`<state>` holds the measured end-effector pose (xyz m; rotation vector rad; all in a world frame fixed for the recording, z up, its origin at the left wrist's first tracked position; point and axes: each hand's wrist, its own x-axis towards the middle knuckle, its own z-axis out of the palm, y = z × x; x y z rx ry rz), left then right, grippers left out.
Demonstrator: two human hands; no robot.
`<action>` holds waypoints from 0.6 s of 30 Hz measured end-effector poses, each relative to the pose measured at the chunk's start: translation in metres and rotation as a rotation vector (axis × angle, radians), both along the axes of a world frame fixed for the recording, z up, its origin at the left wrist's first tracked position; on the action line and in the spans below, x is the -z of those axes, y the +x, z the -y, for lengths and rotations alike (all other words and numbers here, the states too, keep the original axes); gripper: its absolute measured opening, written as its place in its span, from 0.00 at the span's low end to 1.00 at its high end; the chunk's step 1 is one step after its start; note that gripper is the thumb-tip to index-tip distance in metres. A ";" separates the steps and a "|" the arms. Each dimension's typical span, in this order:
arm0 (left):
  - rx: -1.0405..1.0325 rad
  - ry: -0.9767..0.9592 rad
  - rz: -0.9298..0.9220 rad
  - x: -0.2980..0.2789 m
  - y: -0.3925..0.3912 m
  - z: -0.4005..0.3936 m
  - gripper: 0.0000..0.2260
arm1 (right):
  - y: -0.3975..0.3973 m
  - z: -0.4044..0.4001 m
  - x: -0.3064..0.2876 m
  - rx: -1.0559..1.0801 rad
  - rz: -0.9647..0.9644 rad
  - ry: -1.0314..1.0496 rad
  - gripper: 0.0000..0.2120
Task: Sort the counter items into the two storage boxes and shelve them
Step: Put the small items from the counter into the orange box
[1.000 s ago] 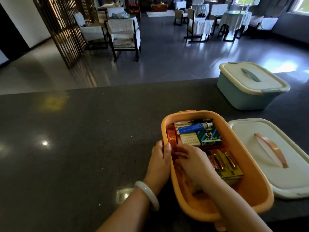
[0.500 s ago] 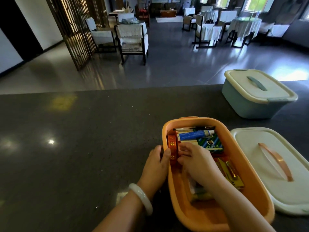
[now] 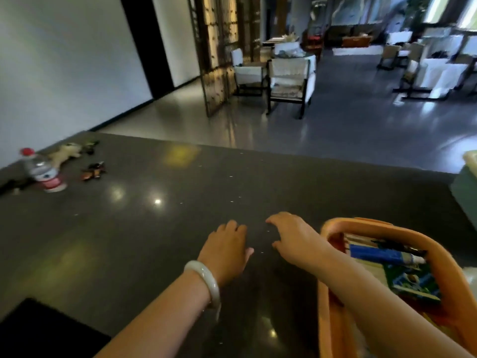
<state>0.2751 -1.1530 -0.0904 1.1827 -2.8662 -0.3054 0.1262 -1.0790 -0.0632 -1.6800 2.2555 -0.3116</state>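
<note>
The orange storage box stands at the lower right of the dark counter, holding a blue tube, a green-and-blue packet and other small boxes. My left hand, with a pale bangle at the wrist, hovers over the counter just left of the box, fingers loosely curled and holding nothing. My right hand reaches leftward past the box's rim, fingers relaxed and empty. A slice of the teal storage box shows at the right edge.
At the counter's far left stand a water bottle with a red cap, a plush toy and small dark toys. A black mat lies at the lower left. Chairs and tables fill the room beyond the counter.
Both hands have left the orange box and moved left over the counter. The view has swung left, bringing the bottle and toys into sight; the white lid is out of frame.
</note>
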 end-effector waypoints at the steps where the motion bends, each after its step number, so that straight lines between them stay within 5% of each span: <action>1: -0.035 -0.040 0.038 -0.002 0.013 0.007 0.22 | 0.009 0.013 0.001 -0.067 -0.001 0.027 0.27; 10: -0.244 -0.163 0.313 -0.008 0.140 0.063 0.24 | 0.119 0.118 0.001 -0.407 -0.110 0.162 0.22; 18: -0.264 -0.167 0.327 0.003 0.239 0.155 0.23 | 0.217 0.218 0.006 -0.468 -0.226 0.339 0.28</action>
